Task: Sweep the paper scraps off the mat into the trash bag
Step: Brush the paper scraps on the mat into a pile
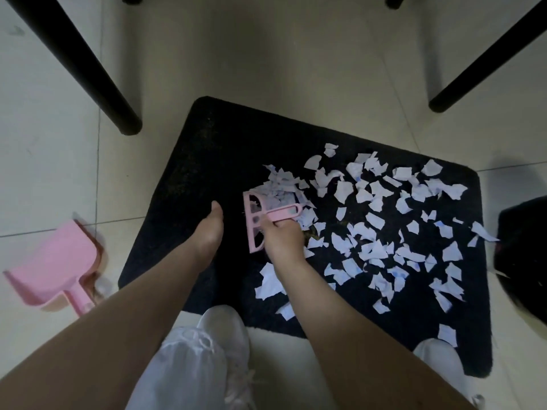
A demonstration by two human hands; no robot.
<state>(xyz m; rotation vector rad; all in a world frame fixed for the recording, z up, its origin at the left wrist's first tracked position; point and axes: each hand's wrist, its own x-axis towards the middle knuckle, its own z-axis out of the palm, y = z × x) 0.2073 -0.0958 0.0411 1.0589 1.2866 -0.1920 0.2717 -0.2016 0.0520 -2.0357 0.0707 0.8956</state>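
Observation:
A black mat (207,149) lies on the tiled floor. Several white paper scraps (384,232) cover its right half. My right hand (281,235) grips the handle of a small pink brush (256,220), whose head stands against a bunched heap of scraps (281,187) near the mat's middle. My left hand (208,232) presses flat on the bare left part of the mat, fingers straight. A dark trash bag (524,253) shows at the right edge, beside the mat.
A pink dustpan (56,267) lies on the tiles left of the mat. Two black furniture legs (97,84) (488,60) slant down at the top left and top right. My white shoes (225,329) (438,359) stand at the mat's near edge.

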